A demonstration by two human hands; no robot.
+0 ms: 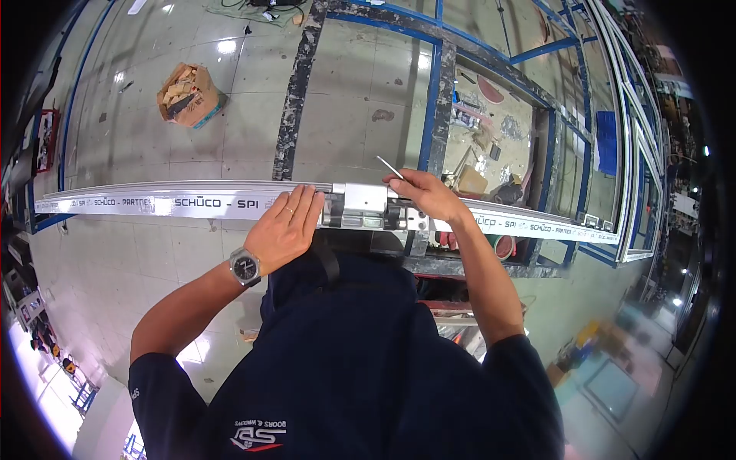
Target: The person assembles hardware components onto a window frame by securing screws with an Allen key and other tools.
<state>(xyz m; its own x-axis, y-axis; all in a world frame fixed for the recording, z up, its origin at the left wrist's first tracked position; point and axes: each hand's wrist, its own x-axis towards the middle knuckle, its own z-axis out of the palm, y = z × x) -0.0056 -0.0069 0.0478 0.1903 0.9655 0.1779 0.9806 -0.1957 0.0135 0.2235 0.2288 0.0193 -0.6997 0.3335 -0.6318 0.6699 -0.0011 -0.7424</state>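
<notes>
Between the left hand (289, 224) and right hand (433, 197), a metal fixture (366, 198) sits at the Schüco-labelled profile (207, 204); the left lies flat, presumably steadying the profile; the right pinches a slim rod (389, 166).

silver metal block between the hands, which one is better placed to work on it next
Right, probably: the right hand holds a slim silver metal rod beside the block. The left hand rests on the long metal profile with white printed film, perhaps better suited to steadying.
</notes>
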